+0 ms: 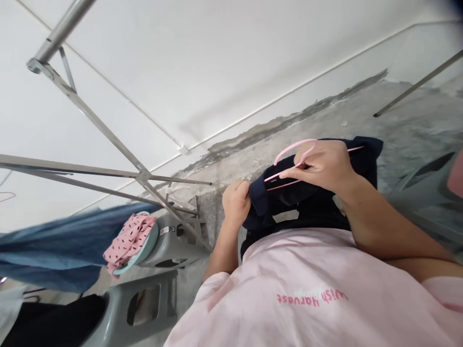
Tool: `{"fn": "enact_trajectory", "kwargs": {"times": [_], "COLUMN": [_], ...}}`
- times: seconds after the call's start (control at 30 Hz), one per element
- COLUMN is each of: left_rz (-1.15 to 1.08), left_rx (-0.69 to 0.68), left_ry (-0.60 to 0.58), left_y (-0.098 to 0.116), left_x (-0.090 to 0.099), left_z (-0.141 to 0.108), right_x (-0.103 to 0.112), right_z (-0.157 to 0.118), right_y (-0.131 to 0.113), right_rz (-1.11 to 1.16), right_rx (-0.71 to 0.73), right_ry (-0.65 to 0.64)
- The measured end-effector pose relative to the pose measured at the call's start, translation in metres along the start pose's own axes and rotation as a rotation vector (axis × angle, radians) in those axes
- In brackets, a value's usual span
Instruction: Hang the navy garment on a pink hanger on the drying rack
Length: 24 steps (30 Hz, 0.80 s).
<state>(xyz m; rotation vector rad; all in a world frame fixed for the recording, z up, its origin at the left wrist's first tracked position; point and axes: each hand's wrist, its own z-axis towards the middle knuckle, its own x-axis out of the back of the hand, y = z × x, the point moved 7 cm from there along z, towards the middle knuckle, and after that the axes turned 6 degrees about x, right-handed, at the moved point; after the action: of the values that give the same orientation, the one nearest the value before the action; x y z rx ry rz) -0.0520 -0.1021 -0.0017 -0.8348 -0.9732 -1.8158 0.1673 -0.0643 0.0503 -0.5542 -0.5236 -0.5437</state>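
Closest to the camera is the pink T-shirt (307, 284) the person is wearing, and right in front of the chest both hands are working on a dark navy garment (289, 195) with a thin pink hanger (294, 147). The left hand (237, 200) is clenched on a bunched edge of the fabric, fingers curled tight. The right hand (323, 164) is closed around the hanger's thin wire, pinching it against the cloth, with the hook loop poking out past the fingertips. My read is the garment is soft and floppy, light, not slippery, so it'll sag wherever it isn't held – best gripped at the collar or shoulder seam. The hanger looks light and a bit springy, probably easy to bend, so hold it near the neck rather than out at the tips. A bit further off to the left there's a grey plastic stool (152, 294), and on a second stool behind it a teal basin (146, 246) with a pink patterned cloth (126, 238) draped over its rim. Blue denim (54, 241) hangs next to that from a metal drying rack (108, 140) – its bars cross the whole left side. Beyond is bare concrete floor (398, 120) meeting a white wall (217, 58).
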Motion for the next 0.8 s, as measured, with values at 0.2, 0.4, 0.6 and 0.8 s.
{"fn": "enact_trajectory", "kwargs": {"times": [0.2, 0.4, 0.6, 0.8], "left_rz": [-0.001, -0.003, 0.097, 0.142], "left_rx": [0.14, 0.226, 0.201, 0.184], "left_ry": [0.248, 0.413, 0.504, 0.523], "left_y": [-0.026, -0.055, -0.051, -0.049], "left_x": [0.025, 0.06, 0.075, 0.079], "left_z": [-0.002, -0.012, -0.019, -0.021], "right_x": [0.015, 0.016, -0.02, -0.052], "right_z": [0.008, -0.008, -0.02, -0.026], "right_y": [0.01, 0.081, 0.092, 0.098], "right_rz": [0.081, -0.06, 0.046, 0.003], "right_rx": [-0.005, -0.375, -0.434, -0.409], "right_ry": [0.071, 0.0, -0.127, -0.143]}}
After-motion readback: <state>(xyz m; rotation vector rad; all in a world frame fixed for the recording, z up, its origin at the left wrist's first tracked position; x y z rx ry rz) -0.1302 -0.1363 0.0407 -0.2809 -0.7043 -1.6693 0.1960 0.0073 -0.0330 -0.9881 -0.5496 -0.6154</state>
